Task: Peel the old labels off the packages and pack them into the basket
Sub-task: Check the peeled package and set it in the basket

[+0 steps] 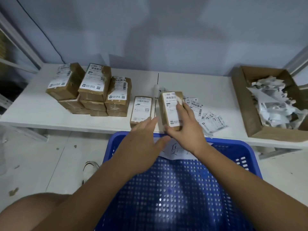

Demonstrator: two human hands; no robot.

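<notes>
Head view, steeply down, close

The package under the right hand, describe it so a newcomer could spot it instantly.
On the white table, just beyond the blue basket, two brown packages lie apart from the stack. It is the right-hand package, raised on edge, gripped by the right hand; its neighbour lies flat.
</notes>
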